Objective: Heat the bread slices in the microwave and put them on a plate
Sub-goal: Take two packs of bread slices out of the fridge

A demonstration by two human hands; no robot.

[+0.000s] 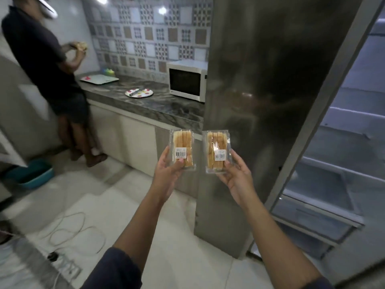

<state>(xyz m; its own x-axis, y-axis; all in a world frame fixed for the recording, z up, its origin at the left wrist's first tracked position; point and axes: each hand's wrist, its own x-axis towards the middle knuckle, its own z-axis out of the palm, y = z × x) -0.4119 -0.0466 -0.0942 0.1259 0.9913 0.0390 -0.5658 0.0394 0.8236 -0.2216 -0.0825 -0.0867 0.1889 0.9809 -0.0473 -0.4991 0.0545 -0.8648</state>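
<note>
Both arms reach forward — left hand (166, 174) grips one bread pack (183, 150), right hand (235, 176) another pack (217, 152); microwave (186, 81) on the counter (158, 103) beyond.

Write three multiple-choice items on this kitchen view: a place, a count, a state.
1. The microwave stands: A on the floor; B on the counter; C in the fridge.
2. Bread packs held: A one; B two; C four.
3. The microwave door is: A shut; B wide open; C missing.
Key: 1 B, it sits on the stone top. 2 B, the left hand holds the left bread pack, the right hand the right bread pack. 3 A, its door lies flush with the body.
</note>
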